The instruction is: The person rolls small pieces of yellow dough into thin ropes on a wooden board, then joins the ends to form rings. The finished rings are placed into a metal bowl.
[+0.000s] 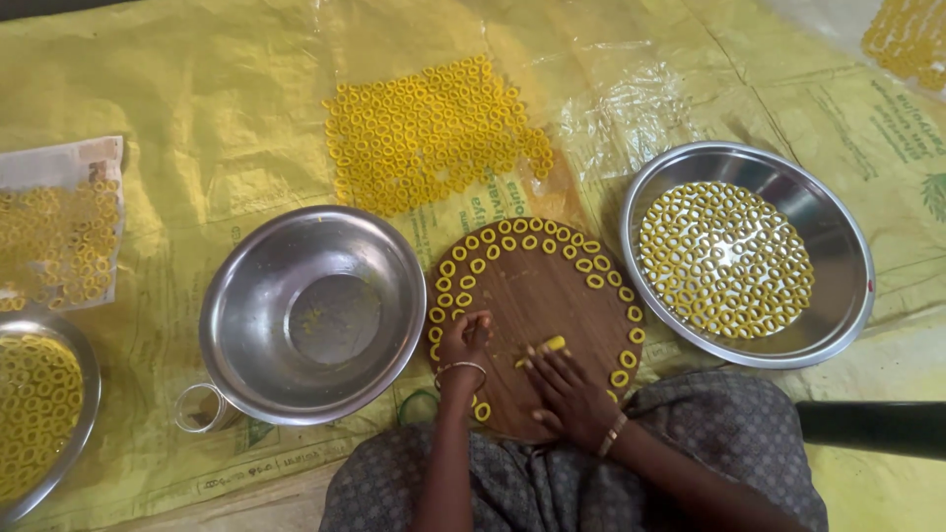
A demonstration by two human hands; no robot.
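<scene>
Lower centre of frame: round wooden board (pixel 537 296), yellow dough rings (pixel 581 258) lining its rim. Left hand (pixel 463 345) has fingers pinched shut on a small dough bit, too small to make out. Right hand (pixel 567 389) lies flat, fingers extended, pressing a yellow dough strip (pixel 552 345). Empty steel bowl (pixel 313 313) sits left of the board.

Floor in front of me is covered by a yellow woven plastic sheet (pixel 197 118). Directly on it: round wooden board (pixel 552 296), empty steel bowl (pixel 313 313) to its left, steel basin (pixel 838 246) of yellow rings on the right, small steel cup (pixel 202 408), loose patch of yellow dough rings (pixel 429 133) beyond the board, paper sheet (pixel 59 163) with more rings far left, another steel plate (pixel 84 374) at the left edge.
</scene>
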